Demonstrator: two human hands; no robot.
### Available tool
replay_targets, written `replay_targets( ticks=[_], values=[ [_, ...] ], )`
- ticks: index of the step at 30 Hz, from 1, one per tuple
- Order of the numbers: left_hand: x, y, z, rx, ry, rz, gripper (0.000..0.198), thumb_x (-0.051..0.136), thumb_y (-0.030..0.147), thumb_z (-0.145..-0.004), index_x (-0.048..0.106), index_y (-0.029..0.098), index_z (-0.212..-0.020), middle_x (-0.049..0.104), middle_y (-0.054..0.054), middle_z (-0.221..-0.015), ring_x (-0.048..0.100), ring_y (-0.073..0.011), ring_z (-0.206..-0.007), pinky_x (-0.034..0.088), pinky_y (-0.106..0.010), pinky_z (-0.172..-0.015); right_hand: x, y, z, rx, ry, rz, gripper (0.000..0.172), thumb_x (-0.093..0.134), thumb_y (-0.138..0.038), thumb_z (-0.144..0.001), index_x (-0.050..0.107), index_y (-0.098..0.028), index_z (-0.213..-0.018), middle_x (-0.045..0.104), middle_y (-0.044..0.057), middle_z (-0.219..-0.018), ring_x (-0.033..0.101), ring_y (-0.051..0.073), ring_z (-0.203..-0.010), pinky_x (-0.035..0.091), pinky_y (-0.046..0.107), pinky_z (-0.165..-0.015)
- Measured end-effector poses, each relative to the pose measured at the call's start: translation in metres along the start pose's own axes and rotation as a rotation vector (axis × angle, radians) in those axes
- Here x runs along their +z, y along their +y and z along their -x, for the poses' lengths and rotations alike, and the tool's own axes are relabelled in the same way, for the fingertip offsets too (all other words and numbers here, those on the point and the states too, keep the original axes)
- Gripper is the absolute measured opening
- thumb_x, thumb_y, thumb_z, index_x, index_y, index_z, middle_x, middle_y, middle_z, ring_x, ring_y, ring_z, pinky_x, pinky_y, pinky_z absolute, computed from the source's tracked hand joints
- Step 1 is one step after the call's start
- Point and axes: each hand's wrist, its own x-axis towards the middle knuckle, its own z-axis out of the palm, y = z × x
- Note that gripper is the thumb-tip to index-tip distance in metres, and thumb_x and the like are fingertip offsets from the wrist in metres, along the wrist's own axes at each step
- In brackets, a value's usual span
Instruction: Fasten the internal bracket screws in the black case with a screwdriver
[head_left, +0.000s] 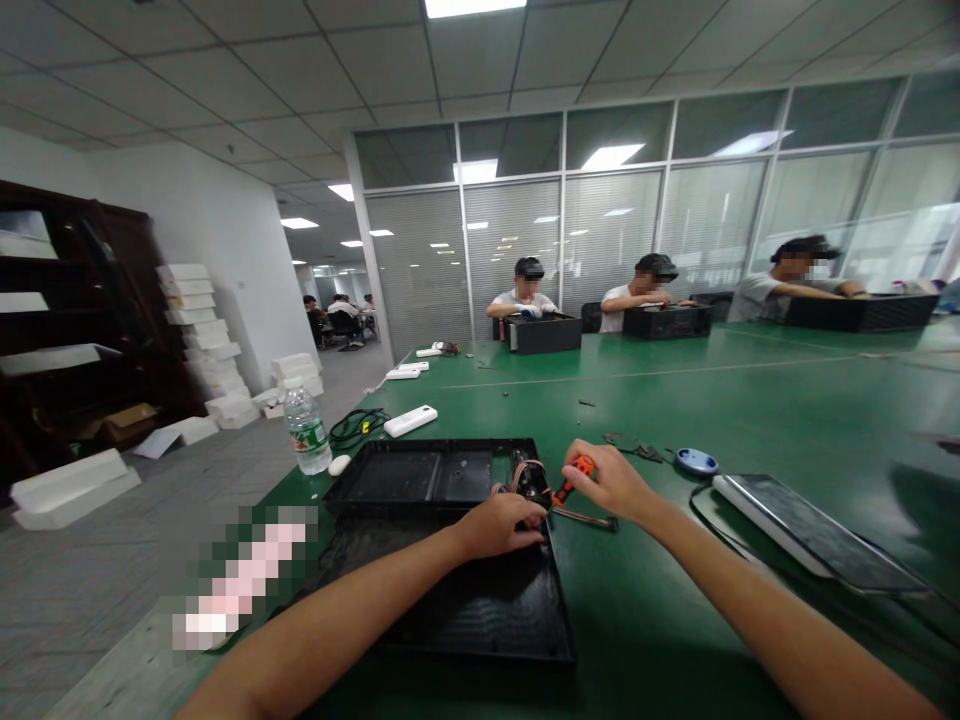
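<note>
A black plastic case (420,480) lies open on the green table (750,400) in front of me. At its right edge sits a small dark part with coloured wires (529,482). My left hand (499,525) rests closed on that part, fingers curled over it. My right hand (611,480) is closed round an orange-handled screwdriver (574,475), whose tip points at the part. A flat ribbon of coloured wires (589,517) runs out under my right hand.
A water bottle (306,427), a white device (409,420) and black cables (356,427) lie to the left. A blue round dish (696,461) and a flat grey panel (817,530) lie right. Three people work on black boxes across the table. White boxes are stacked by the left wall.
</note>
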Motion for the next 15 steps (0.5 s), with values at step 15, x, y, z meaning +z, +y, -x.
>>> replay_targets(
  ticks=[15],
  values=[
    [-0.06, 0.026, 0.039, 0.137, -0.363, -0.129, 0.02, 0.062, 0.015, -0.075, 0.062, 0.019, -0.094, 0.065, -0.003, -0.089, 0.059, -0.016, -0.083, 0.044, -0.022, -0.076, 0.005, -0.074, 0.029, -0.291, -0.448, 0.113, 0.027, 0.046, -0.041, -0.085, 0.054, -0.018, -0.073, 0.058, 0.001, -0.074, 0.053, 0.014, -0.065, 0.034, 0.026, -0.056]
  ],
)
